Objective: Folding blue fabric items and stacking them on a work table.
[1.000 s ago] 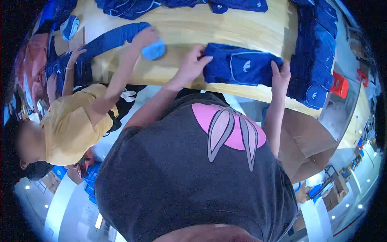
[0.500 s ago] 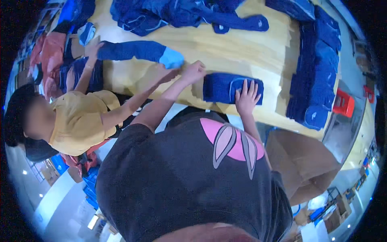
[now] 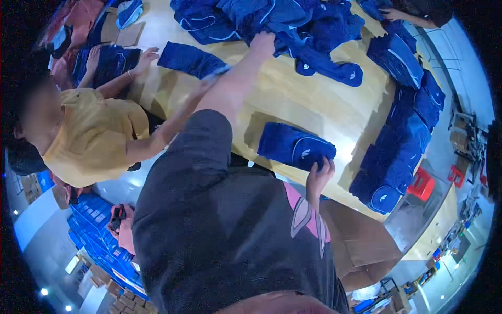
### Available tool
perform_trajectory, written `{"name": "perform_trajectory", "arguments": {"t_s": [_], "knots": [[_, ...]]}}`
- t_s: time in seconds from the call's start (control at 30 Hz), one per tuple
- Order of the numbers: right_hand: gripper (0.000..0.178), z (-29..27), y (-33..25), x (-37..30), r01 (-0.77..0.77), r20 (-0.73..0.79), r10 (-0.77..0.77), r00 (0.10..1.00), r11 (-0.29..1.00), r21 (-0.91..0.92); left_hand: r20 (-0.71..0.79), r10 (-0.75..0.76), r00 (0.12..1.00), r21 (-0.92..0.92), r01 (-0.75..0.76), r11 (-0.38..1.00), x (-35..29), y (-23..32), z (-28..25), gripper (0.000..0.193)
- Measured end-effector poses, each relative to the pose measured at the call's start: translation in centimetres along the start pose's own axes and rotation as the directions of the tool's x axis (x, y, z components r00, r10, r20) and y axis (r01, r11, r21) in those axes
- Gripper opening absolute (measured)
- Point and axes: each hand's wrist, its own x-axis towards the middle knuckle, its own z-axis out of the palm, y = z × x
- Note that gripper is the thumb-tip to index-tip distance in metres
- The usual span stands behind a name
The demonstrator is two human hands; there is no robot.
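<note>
A folded navy garment (image 3: 285, 144) with white piping and a small white mark lies on the table in front of me. My right hand (image 3: 320, 175) grips its near right corner, the thumb and fingers bent round the edge. My left hand (image 3: 263, 46) is stretched far forward to a heap of loose navy garments (image 3: 319, 23). Its fingers are curled closed at the heap's near edge, on the navy cloth there. Beside my left hand, one garment with a long narrow part (image 3: 334, 72) sticks out of the heap to the right.
A person in a yellow shirt (image 3: 94, 131) works at my left, near a navy garment (image 3: 191, 60) laid flat. Stacked folded navy garments (image 3: 389, 146) line the table's right side. Another person's hand (image 3: 392, 14) is at the far right. A brown carton (image 3: 361, 240) and red stool (image 3: 421, 183) stand off the table.
My left hand has moved forward from beside the folded garment to the heap. My right hand has shifted from lying flat on the garment to its near right corner. The view has turned.
</note>
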Motion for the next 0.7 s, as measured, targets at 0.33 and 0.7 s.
{"name": "perform_trajectory", "arguments": {"t_s": [0.33, 0.7], "knots": [[0.03, -1.8, -6.4, 7.1, 0.017, -0.115, -0.001, 0.993, 0.99, 0.138, 0.436, 0.04, 0.899, -0.702, 0.311, 0.64, -23.1, -8.8, -5.6, 0.022], [0.052, 13.2, -14.2, 12.4, 0.529, 0.478, -0.424, 0.769, 0.843, -0.102, 0.56, -0.063, 0.826, -0.63, 0.473, 0.616, -29.8, -17.8, -11.4, 0.014]]}}
